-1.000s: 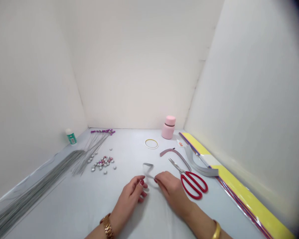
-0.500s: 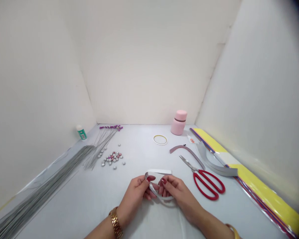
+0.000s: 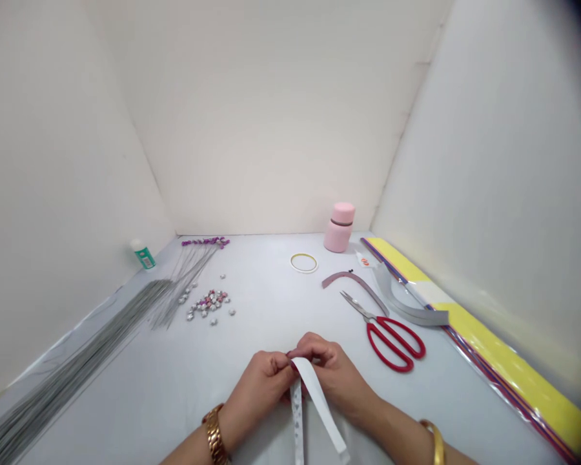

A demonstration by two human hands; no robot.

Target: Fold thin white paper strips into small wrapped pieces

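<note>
The narrow white-and-grey patterned strip (image 3: 319, 402), loosely looped earlier, is now pinched in the closed grips of the left hand (image 3: 266, 378) and right hand (image 3: 337, 380) above the pale counter (image 3: 266, 303), two lengths hanging; a fold is apparently being worked. Lettering on the green-and-white cylindrical tube (image 3: 145, 258) cannot be read.

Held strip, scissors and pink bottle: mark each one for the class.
Held strip (image 3: 322, 403), head view: its plain white hanging length.
Scissors (image 3: 369, 317), head view: the pivot between blades and red handles.
Pink bottle (image 3: 337, 238), head view: the body below the dark band.
</note>
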